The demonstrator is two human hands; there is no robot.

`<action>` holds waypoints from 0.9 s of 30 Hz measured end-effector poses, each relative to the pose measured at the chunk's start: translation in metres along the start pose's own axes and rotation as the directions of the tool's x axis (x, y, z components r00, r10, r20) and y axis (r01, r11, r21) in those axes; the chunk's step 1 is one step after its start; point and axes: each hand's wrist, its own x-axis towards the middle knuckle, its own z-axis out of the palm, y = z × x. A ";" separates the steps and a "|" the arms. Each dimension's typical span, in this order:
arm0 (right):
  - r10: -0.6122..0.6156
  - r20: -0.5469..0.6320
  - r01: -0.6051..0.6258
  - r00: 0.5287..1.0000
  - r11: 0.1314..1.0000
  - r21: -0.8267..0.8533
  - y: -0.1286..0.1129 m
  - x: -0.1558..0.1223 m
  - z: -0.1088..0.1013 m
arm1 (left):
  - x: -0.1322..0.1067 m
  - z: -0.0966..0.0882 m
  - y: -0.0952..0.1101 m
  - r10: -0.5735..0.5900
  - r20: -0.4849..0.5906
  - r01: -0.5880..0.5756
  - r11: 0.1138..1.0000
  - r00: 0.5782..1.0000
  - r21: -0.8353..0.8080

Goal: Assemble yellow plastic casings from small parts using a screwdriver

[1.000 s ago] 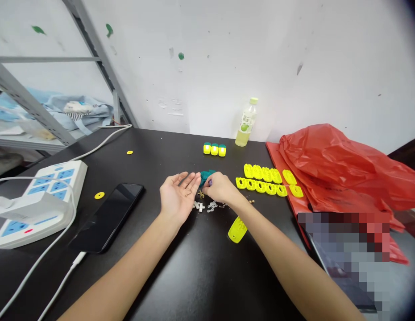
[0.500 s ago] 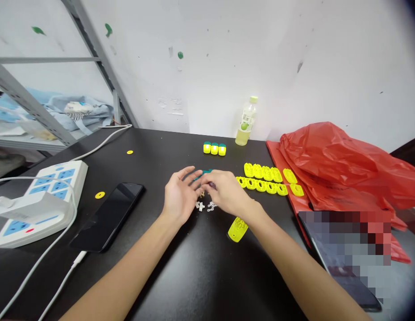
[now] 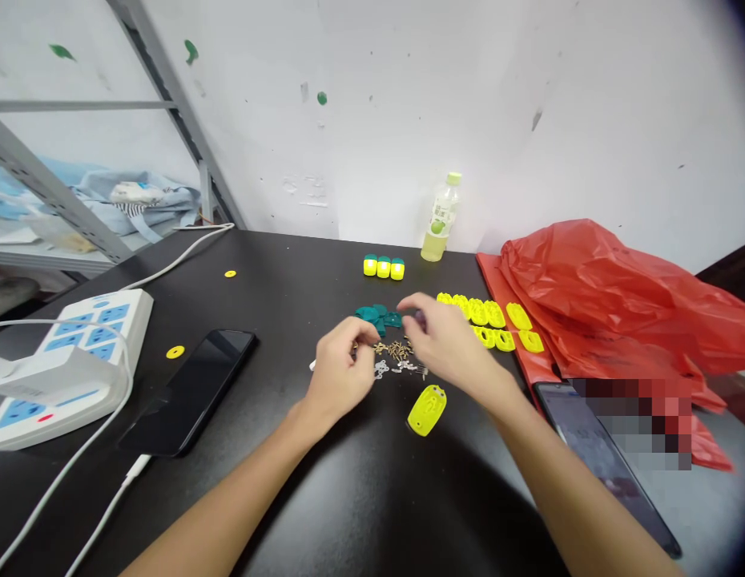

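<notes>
My left hand (image 3: 344,367) is curled closed beside the pile of small parts; whatever its fingertips hold is hidden. To its right, my right hand (image 3: 440,340) has bent fingers around a small dark object (image 3: 420,318), too small to name. Between and beyond the hands lie teal plastic pieces (image 3: 378,316), small brass-coloured screw-like parts (image 3: 399,351), a few pale flat links (image 3: 380,369) and small silvery parts (image 3: 404,366). Nearer me is a yellow shell half (image 3: 427,410), open side up. Rows of yellow shells (image 3: 477,311) sit beyond my right hand, partly covered by it.
Three yellow-and-teal pieces (image 3: 383,267) stand near the wall, beside a drink bottle (image 3: 441,218). Red plastic bags (image 3: 618,296) and a tablet-like device (image 3: 606,465) are on the right. A phone (image 3: 192,393), power strip (image 3: 129,316), cables and yellow rings (image 3: 175,353) occupy the left.
My hands have moved apart: the right one went rightward, and the left one turned over from an open palm to curled fingers. The teal pieces and brass parts now show between them.
</notes>
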 end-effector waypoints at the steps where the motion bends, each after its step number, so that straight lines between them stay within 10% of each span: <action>1: 0.024 -0.040 -0.022 0.999 0.998 0.061 0.001 -0.008 -0.011 | -0.005 0.002 0.002 0.058 0.102 -0.066 0.995 0.993 0.078; 4: 0.089 -0.086 -0.024 0.992 0.821 0.571 0.011 -0.034 -0.033 | -0.021 0.013 0.010 0.132 0.408 -0.265 0.920 0.903 0.288; 7: 0.117 -0.232 0.094 0.966 0.676 0.731 0.024 -0.054 -0.025 | -0.036 0.029 0.014 0.027 0.564 -0.311 0.855 0.825 0.414; 13: 0.154 -0.387 0.212 0.909 0.629 0.748 0.034 -0.065 0.012 | -0.041 0.043 0.007 -0.024 0.619 -0.349 0.808 0.785 0.475; 27: 0.102 -0.398 0.235 0.912 0.665 0.709 0.035 -0.071 0.020 | -0.040 0.045 -0.002 0.057 0.650 -0.439 0.781 0.758 0.444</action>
